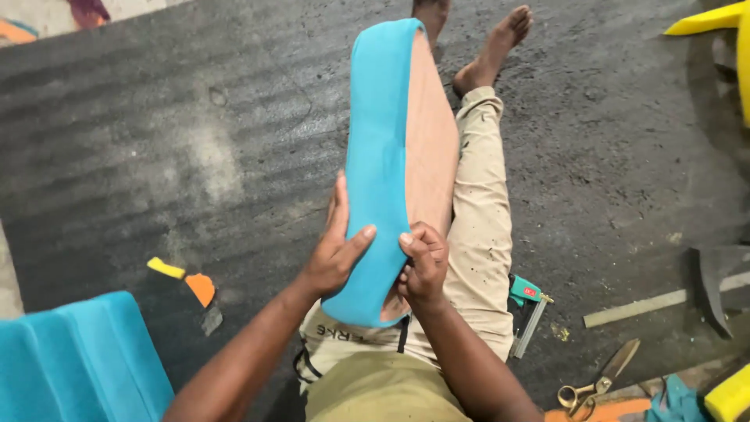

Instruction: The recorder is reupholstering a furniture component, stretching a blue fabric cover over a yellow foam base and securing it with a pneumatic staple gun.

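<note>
A long curved wooden panel (431, 148) covered with turquoise fabric (376, 156) stands on edge along my lap and outstretched legs. My left hand (337, 246) presses flat against the fabric side near the lower end, thumb across the front. Gripping the fabric edge at the panel's lower end is my right hand (423, 264), fingers curled tight, pulling it over the bare wood back.
A green staple gun (527, 309) lies by my right thigh. Scissors (598, 383) and a wooden strip (664, 303) lie at the right. A turquoise cushion (78, 363) sits at bottom left, foam scraps (187, 281) nearby, a yellow chair (723, 39) top right.
</note>
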